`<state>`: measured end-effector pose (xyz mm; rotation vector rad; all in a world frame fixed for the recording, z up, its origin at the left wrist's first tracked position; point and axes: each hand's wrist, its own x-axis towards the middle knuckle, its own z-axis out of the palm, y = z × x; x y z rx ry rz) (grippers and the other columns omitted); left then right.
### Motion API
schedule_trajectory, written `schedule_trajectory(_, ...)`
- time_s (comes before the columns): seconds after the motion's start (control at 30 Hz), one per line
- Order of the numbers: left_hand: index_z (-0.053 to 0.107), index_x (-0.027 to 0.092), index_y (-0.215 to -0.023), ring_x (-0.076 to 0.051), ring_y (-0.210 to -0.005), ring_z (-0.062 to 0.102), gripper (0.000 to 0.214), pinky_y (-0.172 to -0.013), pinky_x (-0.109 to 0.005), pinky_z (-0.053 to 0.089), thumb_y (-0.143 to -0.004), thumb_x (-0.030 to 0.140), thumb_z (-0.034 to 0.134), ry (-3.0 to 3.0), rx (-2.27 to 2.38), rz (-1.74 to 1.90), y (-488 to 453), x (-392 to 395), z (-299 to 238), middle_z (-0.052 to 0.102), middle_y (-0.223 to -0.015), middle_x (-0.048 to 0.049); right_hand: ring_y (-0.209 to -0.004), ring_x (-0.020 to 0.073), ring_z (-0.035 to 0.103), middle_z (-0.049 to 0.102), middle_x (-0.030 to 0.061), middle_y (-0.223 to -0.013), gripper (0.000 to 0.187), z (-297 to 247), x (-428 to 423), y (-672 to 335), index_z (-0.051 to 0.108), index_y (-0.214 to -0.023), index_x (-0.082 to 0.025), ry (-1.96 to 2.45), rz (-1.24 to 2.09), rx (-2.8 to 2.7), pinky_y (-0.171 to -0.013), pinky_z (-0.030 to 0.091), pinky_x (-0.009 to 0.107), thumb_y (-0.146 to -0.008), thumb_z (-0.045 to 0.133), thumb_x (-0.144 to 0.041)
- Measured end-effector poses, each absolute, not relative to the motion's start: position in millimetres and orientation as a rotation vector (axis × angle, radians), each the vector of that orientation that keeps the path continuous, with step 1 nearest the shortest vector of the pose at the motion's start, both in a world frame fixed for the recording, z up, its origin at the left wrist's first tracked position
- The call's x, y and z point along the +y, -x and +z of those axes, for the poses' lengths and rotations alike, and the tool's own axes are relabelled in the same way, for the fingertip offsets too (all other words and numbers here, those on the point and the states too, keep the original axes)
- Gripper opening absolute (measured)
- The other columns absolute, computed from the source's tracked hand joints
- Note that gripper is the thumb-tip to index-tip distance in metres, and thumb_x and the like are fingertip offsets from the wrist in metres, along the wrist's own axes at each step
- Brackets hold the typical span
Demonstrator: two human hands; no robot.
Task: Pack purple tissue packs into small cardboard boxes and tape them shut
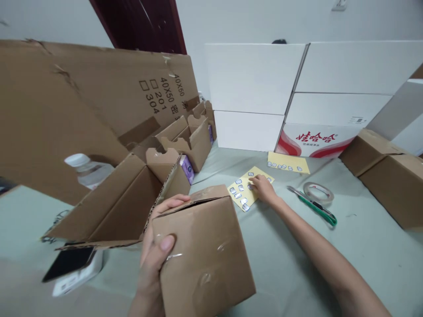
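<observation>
Your left grip (153, 264) is closed around a taped cardboard box (205, 259) at lower centre; it should feel light and stiff, so take it by its edges. Your right grip (264, 188) rests on a yellow sheet (253, 198) of foil pieces (243, 201); any pinch is unclear.

**Red 娃哈哈 (Wahaha) logo on the white carton (315, 140)**
The flattened cardboard sheet (82, 97) reads "40X50" twice, plus "201" and "304" beside checkboxes.

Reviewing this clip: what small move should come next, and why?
Likely the right hand should peel one small label off the yellow sheet: its fingers touch the sheet among the labels, while the left hand grips the taped cardboard box, which could then take the label.
</observation>
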<state>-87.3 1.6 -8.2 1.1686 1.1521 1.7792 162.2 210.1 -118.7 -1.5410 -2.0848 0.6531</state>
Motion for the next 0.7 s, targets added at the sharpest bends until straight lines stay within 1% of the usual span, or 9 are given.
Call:
schedule_trajectory(0.1, 0.071, 0.028, -0.106, -0.032, -0.120, 0.058, 0.046, -0.098, -0.037, 0.053, -0.069, 0.053, 0.076, -1.169, 1.125, 1.769, 84, 5, -10, 0.066, -0.122, -0.0041, -0.111, 0.0231, 0.064, 0.063, 0.0100, -0.129, 0.032, -116, 214, -154, 0.063, -0.125, -0.018, 1.528, 0.749, -2.049, -0.094, 0.056, 0.045, -0.098, 0.063, -0.036)
schedule_trajectory(0.27, 0.069, 0.027, -0.109, -0.027, -0.117, 0.058, 0.045, -0.102, -0.034, 0.047, -0.073, 0.055, 0.073, -1.173, 1.027, 1.875, 70, 7, -14, 0.064, -0.119, -0.0036, -0.101, 0.0207, 0.067, 0.066, 0.0085, -0.121, 0.033, -94, 212, -160, 0.064, -0.122, -0.016, 1.404, 0.972, -1.844, -0.087, 0.058, 0.041, -0.098, 0.064, -0.038)
schedule_trajectory(0.33, 0.068, 0.026, -0.111, -0.027, -0.116, 0.058, 0.045, -0.100, -0.035, 0.047, -0.075, 0.053, 0.072, -1.189, 0.995, 1.876, 66, 9, -15, 0.063, -0.120, -0.0045, -0.099, 0.0213, 0.068, 0.069, 0.0094, -0.116, 0.033, -74, 199, -164, 0.067, -0.113, -0.015, 1.317, 1.026, -1.709, -0.086, 0.059, 0.042, -0.098, 0.060, -0.044)
schedule_trajectory(0.4, 0.067, 0.025, -0.113, -0.027, -0.116, 0.057, 0.044, -0.101, -0.036, 0.045, -0.078, 0.051, 0.071, -1.220, 0.962, 1.875, 66, 9, -17, 0.062, -0.120, -0.0053, -0.106, 0.0244, 0.069, 0.070, 0.0119, -0.118, 0.039, -49, 170, -168, 0.070, -0.097, -0.017, 1.214, 1.038, -1.575, -0.091, 0.057, 0.044, -0.097, 0.054, -0.053)
schedule_trajectory(0.47, 0.066, 0.026, -0.115, -0.028, -0.119, 0.055, 0.043, -0.103, -0.038, 0.043, -0.080, 0.051, 0.070, -1.263, 0.928, 1.870, 66, 8, -18, 0.061, -0.121, -0.0055, -0.121, 0.0271, 0.064, 0.068, 0.0092, -0.131, 0.041, -20, 125, -169, 0.072, -0.083, -0.022, 1.096, 1.031, -1.499, -0.101, 0.053, 0.044, -0.091, 0.057, -0.059)
schedule_trajectory(0.53, 0.065, 0.027, -0.117, -0.029, -0.121, 0.054, 0.043, -0.106, -0.040, 0.040, -0.081, 0.051, 0.069, -1.291, 0.921, 1.863, 65, 5, -19, 0.060, -0.123, -0.0051, -0.136, 0.0284, 0.055, 0.061, 0.0033, -0.145, 0.027, 5, 72, -165, 0.076, -0.078, -0.026, 0.975, 0.984, -1.498, -0.113, 0.044, 0.044, -0.088, 0.067, -0.050)
schedule_trajectory(0.57, 0.065, 0.027, -0.117, -0.029, -0.122, 0.053, 0.043, -0.107, -0.039, 0.040, -0.082, 0.051, 0.069, -1.296, 0.918, 1.864, 64, 3, -19, 0.060, -0.124, -0.0047, -0.141, 0.0277, 0.050, 0.056, -0.0002, -0.151, 0.017, 15, 46, -161, 0.079, -0.084, -0.029, 0.945, 0.932, -1.581, -0.119, 0.038, 0.045, -0.089, 0.069, -0.042)
schedule_trajectory(0.6, 0.064, 0.028, -0.118, -0.029, -0.123, 0.053, 0.042, -0.106, -0.039, 0.041, -0.083, 0.050, 0.069, -1.292, 0.916, 1.864, 63, -1, -18, 0.059, -0.125, -0.0042, -0.144, 0.0280, 0.046, 0.052, -0.0024, -0.154, 0.012, 22, 24, -157, 0.080, -0.089, -0.032, 0.902, 0.873, -1.673, -0.120, 0.036, 0.046, -0.090, 0.069, -0.037)
schedule_trajectory(0.7, 0.060, 0.033, -0.126, -0.024, -0.120, 0.055, 0.037, -0.101, -0.035, 0.045, -0.090, 0.042, 0.065, -1.275, 0.966, 1.879, 58, -14, -13, 0.059, -0.128, -0.0021, -0.153, 0.0299, 0.029, 0.043, -0.0054, -0.160, 0.021, 28, -19, -144, 0.078, -0.107, -0.039, 0.858, 0.693, -1.893, -0.117, 0.041, 0.051, -0.093, 0.065, -0.030)
